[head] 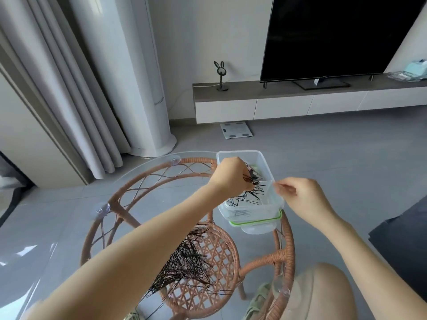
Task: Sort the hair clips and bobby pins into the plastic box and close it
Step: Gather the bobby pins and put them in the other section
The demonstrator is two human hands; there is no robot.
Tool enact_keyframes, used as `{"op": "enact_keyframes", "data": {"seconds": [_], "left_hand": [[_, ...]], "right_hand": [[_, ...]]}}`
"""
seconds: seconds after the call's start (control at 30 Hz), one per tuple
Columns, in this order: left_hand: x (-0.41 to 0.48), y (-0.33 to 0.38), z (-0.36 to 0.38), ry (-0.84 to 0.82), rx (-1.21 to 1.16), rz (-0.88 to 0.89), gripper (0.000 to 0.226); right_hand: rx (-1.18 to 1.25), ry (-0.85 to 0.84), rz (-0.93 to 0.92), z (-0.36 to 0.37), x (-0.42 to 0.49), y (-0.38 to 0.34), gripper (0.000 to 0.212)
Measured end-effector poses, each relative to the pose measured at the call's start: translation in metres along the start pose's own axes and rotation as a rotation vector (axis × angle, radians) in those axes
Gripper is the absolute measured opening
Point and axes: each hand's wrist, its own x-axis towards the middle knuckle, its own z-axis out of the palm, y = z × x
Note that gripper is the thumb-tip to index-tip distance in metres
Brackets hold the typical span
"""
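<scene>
The left hand holds bobby pins in its grip over the plastic box, right hand pinching its rim.

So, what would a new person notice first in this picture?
The left hand grips a bunch of black pins over the clear plastic box at the table's far edge, while the right hand pinches its right rim. A big pile of bobby pins lies on the glass table, nearer the person.

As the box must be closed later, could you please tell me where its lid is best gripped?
Grip the green-sealed lid by its near flap, coming from the person's side: that flap juts out past the plastic box standing on it; the rest lies beneath.
</scene>
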Motion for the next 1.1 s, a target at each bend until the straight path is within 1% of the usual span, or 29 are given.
{"op": "enact_keyframes", "data": {"seconds": [0.07,0.1,0.17,0.2,0.27,0.3,0.37,0.43,0.47,0.53,0.57,0.63,0.67,0.7,0.77,0.8,0.87,0.9,0.93,0.97,1.03,1.1], "left_hand": [[0.012,0.003,0.014,-0.039,0.061,-0.014,0.046],[0.016,0.004,0.02,-0.079,0.103,-0.013,0.046],[0.021,0.002,0.028,-0.202,0.217,-0.014,0.034],[0.022,0.0,0.03,-0.265,0.236,-0.015,0.033],[0.024,-0.009,0.033,-0.338,0.194,-0.012,0.049],[0.023,-0.011,0.03,-0.328,0.14,-0.005,0.051],[0.018,-0.012,0.02,-0.266,0.039,0.012,0.041],[0.013,-0.015,0.008,-0.16,-0.041,0.009,0.026],[0.008,-0.017,0.002,-0.095,-0.073,0.001,0.024],[-0.006,-0.023,-0.011,0.004,-0.131,-0.033,0.025],[-0.015,-0.029,-0.017,0.026,-0.141,-0.049,0.026],[-0.038,-0.048,-0.025,-0.006,-0.104,-0.062,0.026],[-0.05,-0.061,-0.026,-0.045,-0.075,-0.071,0.027],[-0.064,-0.077,-0.027,-0.074,-0.044,-0.093,0.028],[-0.093,-0.106,-0.022,-0.087,0.019,-0.154,0.036],[-0.106,-0.118,-0.019,-0.092,0.054,-0.179,0.047],[-0.134,-0.134,-0.011,-0.192,0.127,-0.245,0.083],[-0.148,-0.14,-0.006,-0.248,0.152,-0.284,0.102],[-0.159,-0.145,0.0,-0.286,0.169,-0.314,0.115],[-0.169,-0.146,0.007,-0.302,0.189,-0.331,0.119],[-0.181,-0.146,0.02,-0.277,0.252,-0.331,0.118],[-0.181,-0.142,0.031,-0.19,0.276,-0.319,0.112]], "right_hand": [[-0.013,-0.019,-0.015,-0.003,-0.004,0.001,0.014],[-0.027,-0.024,-0.028,-0.004,-0.005,0.001,0.014],[-0.049,-0.02,-0.057,-0.006,-0.006,0.0,0.014],[-0.051,-0.015,-0.07,-0.007,-0.006,-0.001,0.014],[-0.037,-0.006,-0.092,-0.008,-0.007,-0.003,0.015],[-0.03,0.0,-0.103,-0.008,-0.007,-0.005,0.015],[-0.021,0.023,-0.128,-0.007,-0.009,-0.011,0.015],[-0.017,0.058,-0.156,-0.007,-0.012,-0.02,0.014],[-0.012,0.076,-0.175,-0.007,-0.015,-0.025,0.013],[0.034,0.084,-0.22,-0.006,-0.025,-0.038,0.012],[0.076,0.063,-0.234,-0.003,-0.032,-0.046,0.011],[0.155,-0.044,-0.252,0.008,-0.054,-0.06,0.013],[0.163,-0.124,-0.259,0.017,-0.065,-0.067,0.018],[0.143,-0.217,-0.262,0.028,-0.076,-0.073,0.029],[0.014,-0.396,-0.266,0.054,-0.093,-0.077,0.061],[-0.082,-0.46,-0.266,0.067,-0.098,-0.075,0.077],[-0.273,-0.535,-0.259,0.09,-0.101,-0.071,0.101],[-0.333,-0.546,-0.255,0.101,-0.1,-0.071,0.109],[-0.374,-0.536,-0.257,0.109,-0.099,-0.071,0.115],[-0.404,-0.511,-0.265,0.116,-0.098,-0.072,0.119],[-0.428,-0.454,-0.287,0.13,-0.093,-0.079,0.122],[-0.388,-0.434,-0.281,0.141,-0.089,-0.09,0.117]]}}
